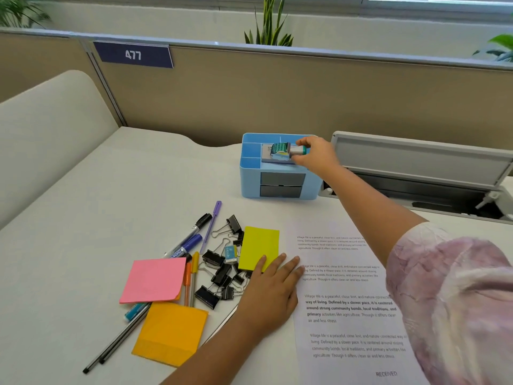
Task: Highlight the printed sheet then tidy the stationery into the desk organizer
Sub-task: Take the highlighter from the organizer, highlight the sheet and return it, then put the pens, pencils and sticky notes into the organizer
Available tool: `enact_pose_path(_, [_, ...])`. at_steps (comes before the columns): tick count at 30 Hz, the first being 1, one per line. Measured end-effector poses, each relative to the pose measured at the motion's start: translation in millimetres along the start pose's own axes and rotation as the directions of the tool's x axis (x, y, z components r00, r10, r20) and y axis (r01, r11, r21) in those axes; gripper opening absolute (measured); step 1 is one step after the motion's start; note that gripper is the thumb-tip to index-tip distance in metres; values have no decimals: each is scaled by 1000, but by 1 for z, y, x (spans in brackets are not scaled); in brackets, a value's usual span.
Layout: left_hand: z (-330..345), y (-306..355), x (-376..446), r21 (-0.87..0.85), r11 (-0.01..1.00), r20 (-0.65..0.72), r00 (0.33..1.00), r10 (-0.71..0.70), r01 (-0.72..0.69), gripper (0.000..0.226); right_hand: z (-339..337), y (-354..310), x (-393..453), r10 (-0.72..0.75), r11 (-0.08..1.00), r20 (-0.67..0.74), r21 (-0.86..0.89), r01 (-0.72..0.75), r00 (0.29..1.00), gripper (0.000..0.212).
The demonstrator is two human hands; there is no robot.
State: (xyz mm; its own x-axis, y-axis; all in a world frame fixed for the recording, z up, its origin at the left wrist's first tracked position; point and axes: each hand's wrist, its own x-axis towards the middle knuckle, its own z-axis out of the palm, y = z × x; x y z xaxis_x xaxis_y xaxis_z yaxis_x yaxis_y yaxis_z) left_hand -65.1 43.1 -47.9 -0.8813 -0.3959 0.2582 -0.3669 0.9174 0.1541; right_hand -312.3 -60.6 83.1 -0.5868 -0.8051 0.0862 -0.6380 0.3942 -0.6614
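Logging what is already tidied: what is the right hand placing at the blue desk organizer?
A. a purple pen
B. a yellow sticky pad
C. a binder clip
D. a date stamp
D: the right hand grips a date stamp with green number bands over the desk organizer's top compartment.

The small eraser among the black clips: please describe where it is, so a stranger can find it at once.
Start at the blue desk organizer and come toward the pile of binder clips left of the printed sheet. The eraser lies there beside the yellow-green sticky pad, the only white piece with a teal sleeve.
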Motion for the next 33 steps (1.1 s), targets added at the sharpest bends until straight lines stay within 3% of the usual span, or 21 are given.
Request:
enact_pose_path(3, [-1,0,0,-3,1000,1,1000,0,0,42,-4,-1,-10,-45,996,-61,-75,40,997,54])
enact_pose_path(7, [-3,1,1,8,1000,21,1000,0,-1,43,-13,-2,-36,-241,949,-221,-260,181,945,50])
enact_pose_path(11, [-7,1,1,14,1000,51,999,7,-8,44,-19,12,-78,-317,921,-241,-308,238,917,48])
enact_pose_path(15, [-9,3,0,12,1000,61,998,5,-5,44,-19,36,-136,-241,940,-217,-295,171,946,47])
enact_pose_path(21, [-8,6,0,39,999,29,999,22,-23,46,-10,83,-223,-49,940,-62,-339,25,997,50])
enact_pose_path(25, [-9,12,-4,57,997,-35,998,-58,60,48,-1,110,-265,35,949,-31,-311,-43,999,62])
enact_pose_path(29, [-10,19,-12,72,996,-36,998,-49,51,47,6,127,-287,79,919,-37,-384,-87,996,73])
enact_pose_path(33, [-11,25,-22,78,996,-27,999,-30,32,45,5,135,-297,138,905,-31,-403,-139,990,56])
